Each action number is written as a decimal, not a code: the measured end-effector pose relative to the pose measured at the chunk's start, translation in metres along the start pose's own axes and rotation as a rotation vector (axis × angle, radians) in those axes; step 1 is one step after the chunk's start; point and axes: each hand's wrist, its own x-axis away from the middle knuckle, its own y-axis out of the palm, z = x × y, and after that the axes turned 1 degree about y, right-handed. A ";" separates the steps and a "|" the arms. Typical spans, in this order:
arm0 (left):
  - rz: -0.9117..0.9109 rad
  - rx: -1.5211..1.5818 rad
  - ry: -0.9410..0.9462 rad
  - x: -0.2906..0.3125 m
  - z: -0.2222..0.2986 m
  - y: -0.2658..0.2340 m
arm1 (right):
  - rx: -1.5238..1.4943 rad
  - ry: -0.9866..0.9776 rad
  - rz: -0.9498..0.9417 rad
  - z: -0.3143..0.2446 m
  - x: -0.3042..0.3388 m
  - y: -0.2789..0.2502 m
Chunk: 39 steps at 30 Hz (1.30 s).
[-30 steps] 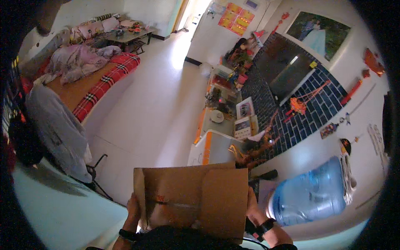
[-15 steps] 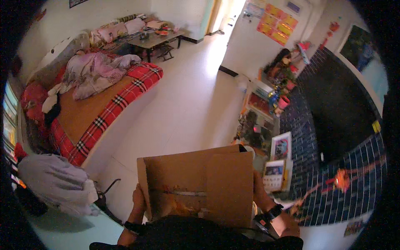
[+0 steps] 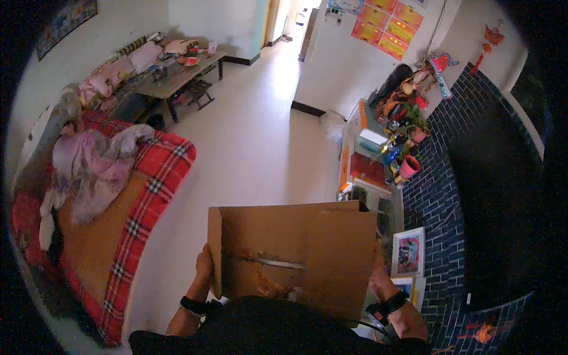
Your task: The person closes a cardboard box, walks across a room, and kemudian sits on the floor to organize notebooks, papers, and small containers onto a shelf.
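Head | L hand & R hand grip cardboard box edges (fingers wrapped); sofa left

Daylight pours in through the doorway at the top and glares off the pale floor, washing it out. The right side falls into deep shadow over the dark brick wall. Fisheye bending curves straight edges, and black vignette fills the corners. Focus is mildly soft throughout.

red plaid sofa — low table | framed picture
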 end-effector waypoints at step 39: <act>0.147 0.449 -0.133 -0.934 0.693 0.205 | 0.147 -0.009 -0.122 -0.453 -1.095 0.489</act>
